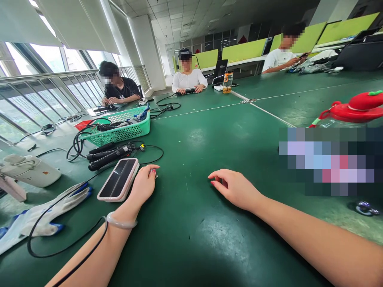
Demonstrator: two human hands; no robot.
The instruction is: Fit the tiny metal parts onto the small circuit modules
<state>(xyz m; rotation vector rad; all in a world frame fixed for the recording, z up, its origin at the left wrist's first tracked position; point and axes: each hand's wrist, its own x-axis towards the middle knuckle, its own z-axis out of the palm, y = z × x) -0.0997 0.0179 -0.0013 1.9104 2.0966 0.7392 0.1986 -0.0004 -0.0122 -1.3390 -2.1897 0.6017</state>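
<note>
My left hand point(145, 181) rests on the green table beside a phone point(117, 179) in a pale pink case. Its thumb and fingers are closed together, and a tiny shiny bit shows at the fingertips, too small to name. A pale bangle point(121, 221) circles that wrist, and a black cable point(67, 255) runs over the forearm. My right hand point(233, 186) lies on the table further right, fingers loosely curved, with a gap between thumb and forefinger and nothing seen in it. Left of the phone is a white and blue work glove point(44, 215).
Black-handled tools point(109, 156) with cables lie before a green basket point(122, 125) of cables and gloves. A white bottle point(30, 169) lies at left. A red-lidded container point(353, 109) stands at right, near a small dark shiny object point(366, 208). Three people sit across the table.
</note>
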